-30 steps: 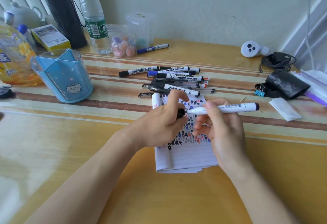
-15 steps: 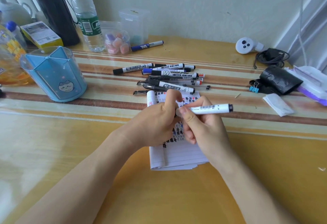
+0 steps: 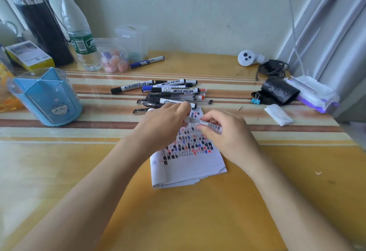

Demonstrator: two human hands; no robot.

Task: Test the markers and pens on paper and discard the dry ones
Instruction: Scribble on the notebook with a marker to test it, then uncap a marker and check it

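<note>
Both my hands hold one white marker (image 3: 206, 124) level above the lined paper (image 3: 188, 159), which is covered in black, blue and red test marks. My left hand (image 3: 164, 125) pinches the marker's left end; the cap is hidden under its fingers. My right hand (image 3: 227, 135) grips the barrel near the barcode. A pile of several markers and pens (image 3: 170, 94) lies just beyond the paper. A lone blue marker (image 3: 147, 62) lies farther back.
A blue pen holder (image 3: 45, 96) stands at the left. Behind it are a black flask (image 3: 39, 22), a water bottle (image 3: 79, 30), a yellow box (image 3: 29, 55) and clear plastic jars (image 3: 114, 60). At the right lie a black roll (image 3: 280, 90), a binder clip (image 3: 255, 100), a tissue (image 3: 278, 115), a white controller (image 3: 249, 58).
The marker has swung from pointing right and slightly up to lying level over the paper. My hands have drawn together on it, and the black cap end is now covered.
</note>
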